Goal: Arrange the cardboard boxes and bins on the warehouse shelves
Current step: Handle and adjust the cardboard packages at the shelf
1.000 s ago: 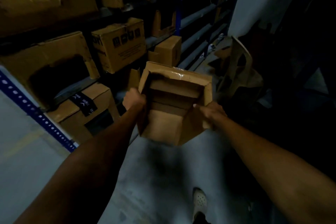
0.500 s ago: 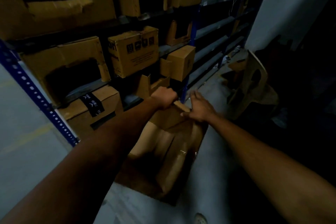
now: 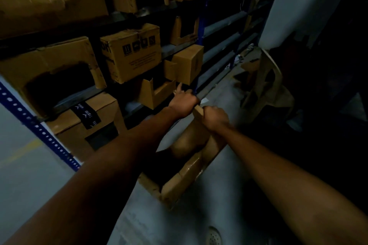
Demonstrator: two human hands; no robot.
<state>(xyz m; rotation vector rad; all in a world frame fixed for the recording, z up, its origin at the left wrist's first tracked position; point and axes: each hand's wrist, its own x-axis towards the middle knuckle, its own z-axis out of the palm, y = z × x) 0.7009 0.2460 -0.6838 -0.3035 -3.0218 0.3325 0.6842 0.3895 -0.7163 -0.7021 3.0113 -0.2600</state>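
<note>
The open cardboard box (image 3: 189, 167) hangs low in front of me, just before the shelves. My left hand (image 3: 184, 103) and right hand (image 3: 216, 118) both grasp its far top edge. I'd level it, steer clear of the blue upright (image 3: 201, 30), and slide it in beside the cut-open bin (image 3: 151, 95).

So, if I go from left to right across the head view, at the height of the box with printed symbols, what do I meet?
Box with cut hole → printed box → small plain box → blue post → white pillar.
</note>
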